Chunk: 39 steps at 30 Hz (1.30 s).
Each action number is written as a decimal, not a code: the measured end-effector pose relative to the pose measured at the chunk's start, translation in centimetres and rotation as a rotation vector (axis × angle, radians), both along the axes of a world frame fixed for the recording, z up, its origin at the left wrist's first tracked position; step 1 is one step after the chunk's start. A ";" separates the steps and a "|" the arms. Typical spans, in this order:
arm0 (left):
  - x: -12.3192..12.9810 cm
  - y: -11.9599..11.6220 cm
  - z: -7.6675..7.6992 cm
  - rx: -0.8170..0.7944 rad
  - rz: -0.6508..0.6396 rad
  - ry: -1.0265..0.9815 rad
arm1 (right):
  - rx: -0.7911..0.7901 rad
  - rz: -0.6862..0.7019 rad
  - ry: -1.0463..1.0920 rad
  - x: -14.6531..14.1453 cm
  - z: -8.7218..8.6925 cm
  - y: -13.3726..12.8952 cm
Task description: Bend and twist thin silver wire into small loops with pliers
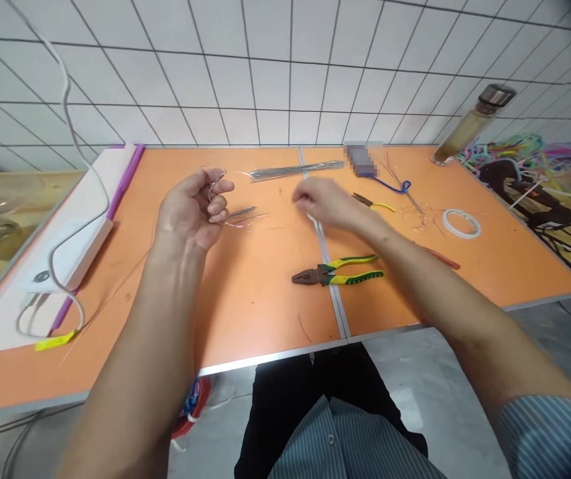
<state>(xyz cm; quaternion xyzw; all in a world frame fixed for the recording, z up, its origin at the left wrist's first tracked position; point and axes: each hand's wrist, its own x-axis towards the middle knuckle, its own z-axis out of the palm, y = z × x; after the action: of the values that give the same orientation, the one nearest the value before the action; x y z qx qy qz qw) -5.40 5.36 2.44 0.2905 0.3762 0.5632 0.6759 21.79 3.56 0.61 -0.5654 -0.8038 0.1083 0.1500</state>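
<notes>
My left hand (193,209) is raised over the left half of the orange table (260,286), palm up, its fingers curled round a thin bent wire (217,185). My right hand (322,201) hovers near the table's seam, slightly blurred, with thumb and fingers pinched together; what they hold, if anything, is too small to make out. Behind both hands lies a bundle of straight metal wires (295,170). Pliers with yellow-green handles (338,271) rest across the seam, below my right hand. Short thin wires (248,218) lie just right of my left hand.
At the right are a white tape ring (461,223), small yellow-handled pliers (372,202), a blue cord (389,186) and a glass bottle (472,126). A white power strip (70,256) with its cable sits on the left. A tiled wall (265,80) stands behind.
</notes>
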 end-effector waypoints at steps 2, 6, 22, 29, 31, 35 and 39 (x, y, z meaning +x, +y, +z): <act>0.1 -0.1 -0.1 -0.010 -0.008 0.037 | -0.064 0.048 -0.057 -2.7 -1.8 -0.3; 0.2 -0.2 -0.5 -0.047 -0.048 0.072 | -0.104 0.037 -0.119 -5.6 -4.2 -0.9; 1.9 -1.0 -0.4 -0.081 -0.066 -0.009 | -0.125 -0.033 -0.091 -4.6 -4.5 -1.3; 2.4 -0.9 -1.5 -0.037 -0.113 0.004 | -0.108 -0.024 -0.177 -5.3 -5.0 -1.6; 2.4 -1.0 -1.6 -0.028 -0.111 0.009 | -0.104 -0.031 -0.198 -5.4 -5.2 -1.6; 2.6 -1.3 -1.4 -0.020 -0.114 0.035 | -0.111 -0.044 -0.186 -5.4 -5.2 -1.7; 2.9 -1.6 -1.2 -0.010 -0.133 0.062 | -0.130 -0.048 -0.161 -5.8 -5.0 -1.7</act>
<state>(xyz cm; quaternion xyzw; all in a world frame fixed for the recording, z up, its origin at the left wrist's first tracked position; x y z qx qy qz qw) -2.52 3.74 1.19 0.3288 0.3795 0.5059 0.7014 16.04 1.88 -4.39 -0.5999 -0.7908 0.1107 0.0504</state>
